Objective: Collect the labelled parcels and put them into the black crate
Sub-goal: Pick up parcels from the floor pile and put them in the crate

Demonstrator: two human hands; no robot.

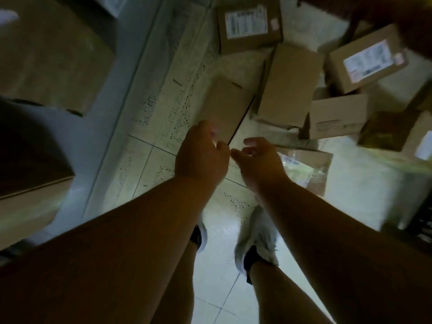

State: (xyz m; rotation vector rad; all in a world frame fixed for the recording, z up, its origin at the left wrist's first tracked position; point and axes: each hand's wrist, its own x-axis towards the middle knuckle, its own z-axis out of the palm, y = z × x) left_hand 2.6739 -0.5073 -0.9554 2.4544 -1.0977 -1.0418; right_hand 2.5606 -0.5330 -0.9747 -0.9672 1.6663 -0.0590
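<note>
Both my arms reach down over a tiled floor strewn with cardboard parcels. My left hand (201, 155) hovers at the near end of a plain brown box (225, 106) with its fingers loosely curled, and a grip is not visible. Beside it, my right hand (257, 159) is empty, fingers loosely curled. Parcels with white labels lie farther off: one at the top (249, 23) and one at the upper right (367, 63). A dark, blurred shape at the right edge may be the black crate (420, 228).
More boxes lie to the right: a plain one (288, 83), one with small print (337, 115) and one at the far right (397, 133). A clear plastic-wrapped packet (306, 169) lies by my right hand. Large cartons (46, 54) stand on the left. My shoes (257, 239) are below.
</note>
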